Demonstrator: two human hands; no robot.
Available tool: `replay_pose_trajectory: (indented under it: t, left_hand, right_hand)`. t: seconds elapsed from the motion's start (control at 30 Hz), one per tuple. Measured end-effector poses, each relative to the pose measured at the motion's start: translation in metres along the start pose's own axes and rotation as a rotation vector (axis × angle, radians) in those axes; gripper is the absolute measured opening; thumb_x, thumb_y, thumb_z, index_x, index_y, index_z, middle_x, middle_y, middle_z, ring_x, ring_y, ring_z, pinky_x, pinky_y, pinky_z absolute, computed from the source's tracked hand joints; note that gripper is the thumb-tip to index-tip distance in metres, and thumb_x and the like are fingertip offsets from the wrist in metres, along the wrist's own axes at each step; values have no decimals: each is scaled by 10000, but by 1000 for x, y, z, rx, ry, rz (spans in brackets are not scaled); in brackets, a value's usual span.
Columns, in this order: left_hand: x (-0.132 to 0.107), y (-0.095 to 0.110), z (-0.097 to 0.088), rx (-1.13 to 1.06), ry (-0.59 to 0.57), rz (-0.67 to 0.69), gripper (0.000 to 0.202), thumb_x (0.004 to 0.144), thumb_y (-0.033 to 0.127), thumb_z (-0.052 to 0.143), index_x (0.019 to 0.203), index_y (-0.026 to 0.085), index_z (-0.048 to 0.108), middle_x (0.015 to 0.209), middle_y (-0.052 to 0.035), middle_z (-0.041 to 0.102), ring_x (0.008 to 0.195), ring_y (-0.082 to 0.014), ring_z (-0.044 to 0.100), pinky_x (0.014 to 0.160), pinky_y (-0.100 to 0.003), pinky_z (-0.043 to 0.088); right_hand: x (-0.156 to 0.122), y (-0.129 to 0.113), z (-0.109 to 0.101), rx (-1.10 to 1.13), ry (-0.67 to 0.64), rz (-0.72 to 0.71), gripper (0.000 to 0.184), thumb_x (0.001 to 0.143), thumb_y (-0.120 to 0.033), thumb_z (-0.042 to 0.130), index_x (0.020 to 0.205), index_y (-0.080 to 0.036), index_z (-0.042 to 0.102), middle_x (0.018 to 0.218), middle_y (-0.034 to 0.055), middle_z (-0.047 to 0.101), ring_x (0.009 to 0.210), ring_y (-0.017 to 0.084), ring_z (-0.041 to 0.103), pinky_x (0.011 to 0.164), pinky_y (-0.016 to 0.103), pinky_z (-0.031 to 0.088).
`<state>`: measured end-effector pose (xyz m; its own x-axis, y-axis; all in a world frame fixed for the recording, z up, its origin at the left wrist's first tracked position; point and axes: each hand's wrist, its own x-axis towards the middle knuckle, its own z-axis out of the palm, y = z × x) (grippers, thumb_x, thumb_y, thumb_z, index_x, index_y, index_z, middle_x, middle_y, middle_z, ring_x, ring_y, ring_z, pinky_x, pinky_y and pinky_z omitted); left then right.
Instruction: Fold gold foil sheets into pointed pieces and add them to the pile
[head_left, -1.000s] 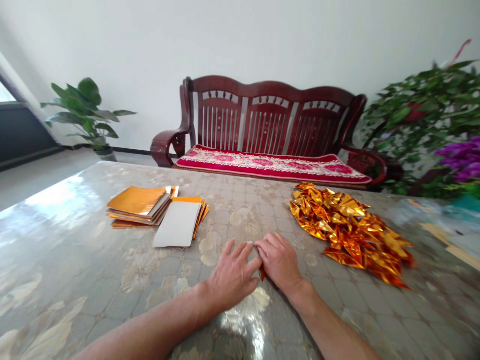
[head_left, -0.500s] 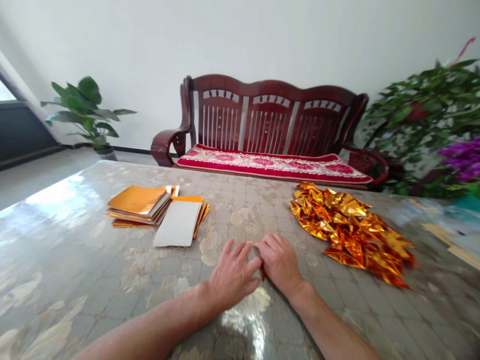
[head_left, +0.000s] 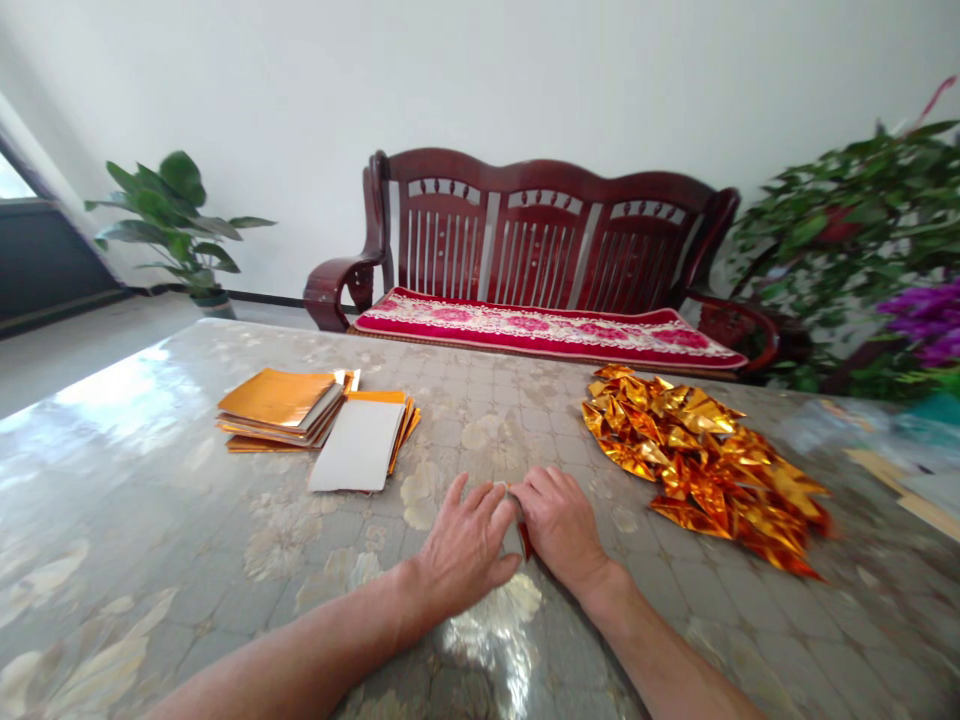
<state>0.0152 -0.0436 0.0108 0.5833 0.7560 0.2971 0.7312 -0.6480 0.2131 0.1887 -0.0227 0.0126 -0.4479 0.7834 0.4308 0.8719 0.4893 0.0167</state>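
My left hand (head_left: 469, 545) and my right hand (head_left: 561, 520) meet low over the table, fingertips almost touching. Between them is a small piece of folded foil paper (head_left: 524, 540), mostly hidden; a reddish-orange sliver shows beside the right hand, and a pale edge at the fingertips. The right fingers are curled and pinch the paper. On its other side, the left fingers press down on it, thumb held apart. Left of the hands lie a stack of orange foil sheets (head_left: 274, 397) and a second stack with a white sheet (head_left: 358, 445) on top.
A heap of folded shiny gold foil pieces (head_left: 697, 450) lies to the right on the patterned table (head_left: 225, 600). Clear plastic (head_left: 836, 428) rests at the right edge. Behind stand a dark red wooden bench (head_left: 540, 230) and a potted plant (head_left: 184, 225).
My left index finger has drawn back a little from the right hand, so slightly more of the reddish foil shows. The right hand and the piles stay where they were.
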Motion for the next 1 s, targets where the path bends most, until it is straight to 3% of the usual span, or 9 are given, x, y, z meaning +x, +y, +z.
replay_pose_trajectory:
  t: [0.17,0.27,0.7,1.0]
  left_hand:
    - [8,-3,-1,-46,18,-90,399,836,237,610,1220,201,507,1113,-62,653,1082,-241,572,1030,-428,390]
    - [15,-7,0,-17,5,-114,339,853,251,613,1185,224,549,1131,-49,628,1071,-237,556,961,-392,436]
    - [21,-14,5,61,4,-85,342,843,408,670,1140,244,623,1129,-49,606,1058,-255,534,945,-419,438]
    - [20,-16,5,63,26,-89,372,829,410,679,1170,268,628,1162,-54,599,1067,-261,530,941,-424,427]
  right_hand:
    - [0,0,0,-39,15,-4,207,905,-84,559,768,-211,650,807,37,592,807,197,471,726,330,324]
    - [0,-1,-1,-49,7,-7,197,907,-89,557,789,-212,656,794,37,589,800,201,466,722,334,321]
    - [-4,3,-2,158,-4,113,194,894,-106,565,900,-237,707,810,19,621,838,178,536,773,287,382]
    - [-9,1,-1,235,34,239,161,827,-86,538,858,-212,633,839,21,638,816,179,576,753,279,406]
